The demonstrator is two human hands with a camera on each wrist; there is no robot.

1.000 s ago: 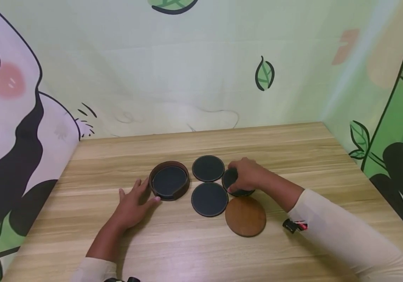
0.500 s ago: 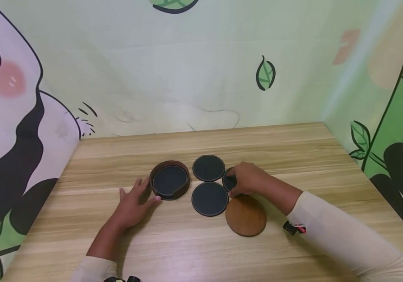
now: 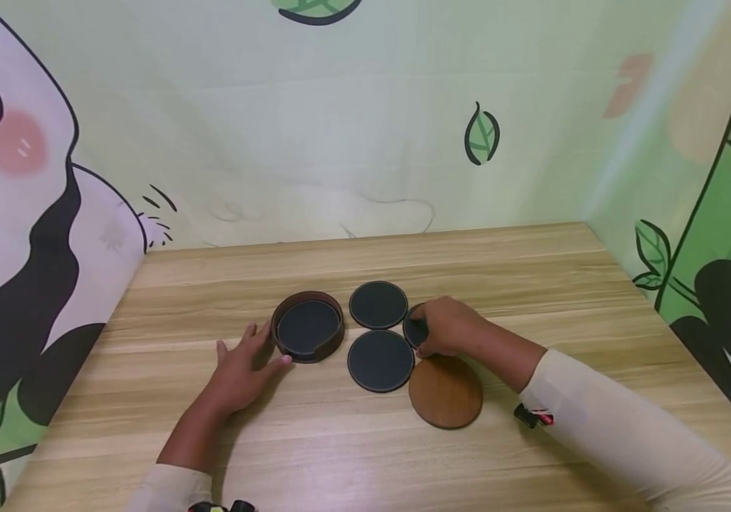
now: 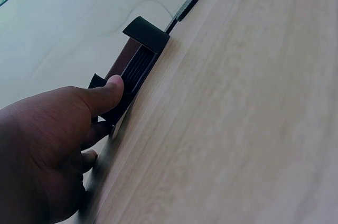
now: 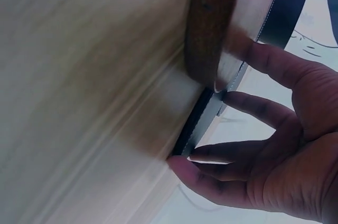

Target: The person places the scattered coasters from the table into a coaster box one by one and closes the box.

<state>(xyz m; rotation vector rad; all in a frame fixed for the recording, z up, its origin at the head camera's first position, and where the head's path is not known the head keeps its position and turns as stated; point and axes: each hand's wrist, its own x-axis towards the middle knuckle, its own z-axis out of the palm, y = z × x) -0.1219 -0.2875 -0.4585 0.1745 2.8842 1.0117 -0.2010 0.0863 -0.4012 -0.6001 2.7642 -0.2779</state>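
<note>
The left hand [image 3: 242, 375] rests, fingers spread, against the left side of the round holder [image 3: 333, 345], which has coasters [image 3: 306, 327] inside. Right of the holder lie two loose black coasters [image 3: 381, 361]; farther right, the right hand [image 3: 451, 326] seems to grip a third coaster [image 3: 413, 331] by its edges, though its own fingers partly hide it. A brown disc [image 3: 446, 398] lies to the holder's right and nearer the person.

A round brown holder [image 3: 331, 348], black-topped stack [image 3: 308, 328] inside, stands below and left of the head view's centre; rightward lie three round black coasters [image 3: 381, 361] and, lowest, a brown disc [image 3: 445, 393].
</note>
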